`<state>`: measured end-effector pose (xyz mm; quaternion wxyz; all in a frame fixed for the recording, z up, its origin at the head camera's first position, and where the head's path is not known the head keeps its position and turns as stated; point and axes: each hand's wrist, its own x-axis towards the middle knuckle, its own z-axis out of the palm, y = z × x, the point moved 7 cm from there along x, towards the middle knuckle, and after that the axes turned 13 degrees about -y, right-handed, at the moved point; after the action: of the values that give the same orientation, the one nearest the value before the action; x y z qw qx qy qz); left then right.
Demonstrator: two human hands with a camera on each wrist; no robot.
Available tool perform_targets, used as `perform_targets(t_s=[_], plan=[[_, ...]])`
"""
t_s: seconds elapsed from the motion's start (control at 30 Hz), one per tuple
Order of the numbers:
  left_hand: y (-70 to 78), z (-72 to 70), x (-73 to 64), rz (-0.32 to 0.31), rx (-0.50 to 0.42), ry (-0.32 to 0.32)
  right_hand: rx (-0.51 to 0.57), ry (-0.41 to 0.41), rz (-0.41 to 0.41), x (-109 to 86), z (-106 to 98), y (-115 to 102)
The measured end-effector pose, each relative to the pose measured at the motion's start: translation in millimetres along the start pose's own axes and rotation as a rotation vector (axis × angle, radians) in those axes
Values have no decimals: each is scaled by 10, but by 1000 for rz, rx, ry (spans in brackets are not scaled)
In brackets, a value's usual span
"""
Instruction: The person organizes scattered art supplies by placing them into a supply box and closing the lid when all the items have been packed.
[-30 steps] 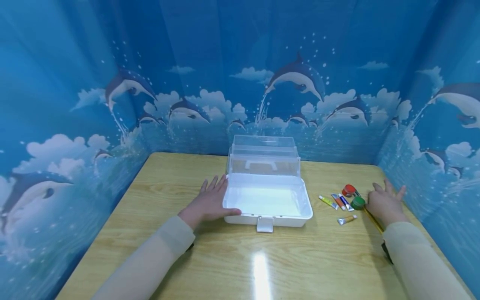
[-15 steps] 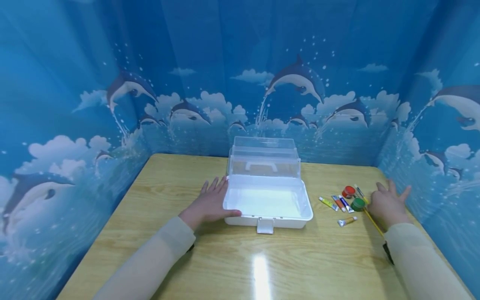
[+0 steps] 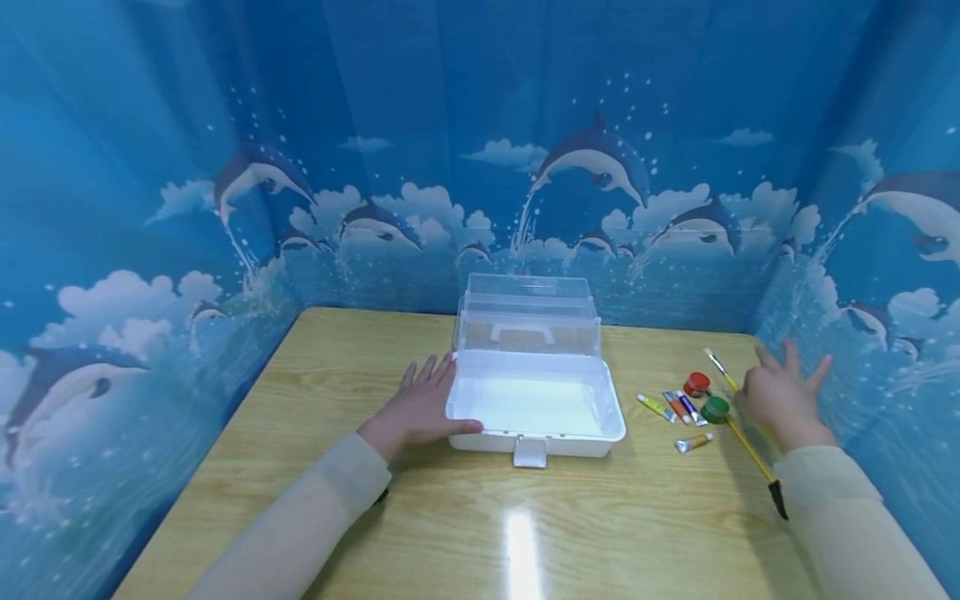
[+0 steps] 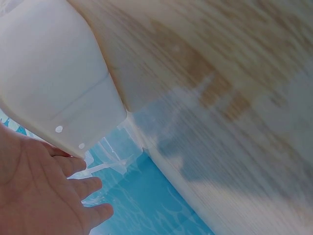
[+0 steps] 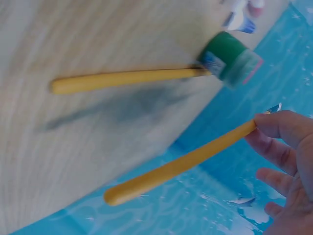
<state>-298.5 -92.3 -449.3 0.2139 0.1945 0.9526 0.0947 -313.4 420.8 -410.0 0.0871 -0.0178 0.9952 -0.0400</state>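
My left hand [image 3: 416,408] rests on the white plastic box [image 3: 536,446], its fingers spread along the left side and the thumb at the front rim. The clear lid [image 3: 528,317] stands raised behind. At the far right my right hand [image 3: 783,404] pinches a yellow-handled paintbrush [image 5: 181,164] near the bristle end, between thumb and fingers. In the right wrist view its handle hangs above the table. A second yellow-handled paintbrush [image 5: 127,79] lies on the tabletop, one end at the green paint jar [image 3: 715,408].
Beside the green jar is a red paint jar [image 3: 696,383]. Yellow [image 3: 656,407], orange [image 3: 677,407] and blue [image 3: 691,407] paint tubes lie to its left, with an ochre tube [image 3: 693,442] nearer the front. A blue dolphin curtain [image 3: 405,125] surrounds the wooden table [image 3: 360,350].
My right hand has shifted right and slightly up, drawing the pinched paintbrush away from the jars. The second brush shows more fully on the table. My left hand has stayed at the box.
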Motion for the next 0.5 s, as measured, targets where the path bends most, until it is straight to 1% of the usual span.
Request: perform_targets(t_s=[0.23, 0.5], plan=[[-6, 11, -14, 3, -4, -1, -9, 88, -51, -73, -188, -155], [0, 0, -8, 8, -9, 7, -8, 198, -71, -136, -430, -420]])
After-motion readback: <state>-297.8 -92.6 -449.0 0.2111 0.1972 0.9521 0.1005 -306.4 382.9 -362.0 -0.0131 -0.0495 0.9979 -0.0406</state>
